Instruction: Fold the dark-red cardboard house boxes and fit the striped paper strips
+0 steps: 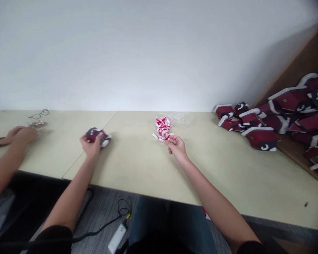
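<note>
My left hand (90, 145) grips a small maroon-and-white shoe-shaped piece (97, 137) on the pale table (137, 169), its fingers wrapped over the piece's near side. My right hand (177, 149) pinches the lower end of a bunch of red-and-white strips (162, 127), which looks like a tangled cluster. Right behind that bunch sits a clear plastic bowl (181, 120). I cannot tell whether the strips lie partly inside it.
A heap of maroon-and-white shoe-shaped pieces (262, 121) spills from a wooden board (299, 67) onto the table's right end. At the left, a co-worker's hand (22, 135) rests near glasses (38, 114). A white device (117, 238) and cable lie on the floor.
</note>
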`<state>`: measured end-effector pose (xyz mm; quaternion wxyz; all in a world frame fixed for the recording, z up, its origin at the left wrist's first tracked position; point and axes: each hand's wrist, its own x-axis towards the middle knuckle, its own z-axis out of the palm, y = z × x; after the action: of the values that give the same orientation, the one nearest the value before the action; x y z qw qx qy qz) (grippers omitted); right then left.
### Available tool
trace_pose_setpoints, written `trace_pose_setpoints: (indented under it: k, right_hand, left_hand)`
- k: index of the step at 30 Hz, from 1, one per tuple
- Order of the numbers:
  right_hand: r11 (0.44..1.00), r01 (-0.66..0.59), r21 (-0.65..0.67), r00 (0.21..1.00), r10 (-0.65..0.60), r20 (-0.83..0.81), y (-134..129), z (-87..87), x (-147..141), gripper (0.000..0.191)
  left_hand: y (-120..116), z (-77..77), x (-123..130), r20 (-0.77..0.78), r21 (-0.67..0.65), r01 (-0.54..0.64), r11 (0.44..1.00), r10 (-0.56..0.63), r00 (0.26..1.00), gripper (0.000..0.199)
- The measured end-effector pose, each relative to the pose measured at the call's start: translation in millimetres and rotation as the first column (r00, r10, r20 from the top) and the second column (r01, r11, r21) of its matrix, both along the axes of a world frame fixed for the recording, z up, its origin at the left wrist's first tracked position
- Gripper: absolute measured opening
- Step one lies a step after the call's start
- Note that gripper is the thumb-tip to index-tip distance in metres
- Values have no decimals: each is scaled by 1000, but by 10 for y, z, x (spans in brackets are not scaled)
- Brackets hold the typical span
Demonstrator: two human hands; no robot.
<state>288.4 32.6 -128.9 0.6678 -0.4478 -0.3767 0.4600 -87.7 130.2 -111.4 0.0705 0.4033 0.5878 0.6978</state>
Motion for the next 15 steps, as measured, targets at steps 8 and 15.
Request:
trace_pose_setpoints:
  k: [8, 15]
  right_hand:
    - [994, -58, -93, 996, 65, 66, -48, -6, -55, 51]
    - [958, -209, -196, 938, 139, -317, -194, 183, -142, 30]
  left_hand:
    - [3, 91, -1238, -100, -155, -373, 915, 361, 927, 89]
    - [-297, 344, 233, -458, -6, 45, 999, -43, 888, 110]
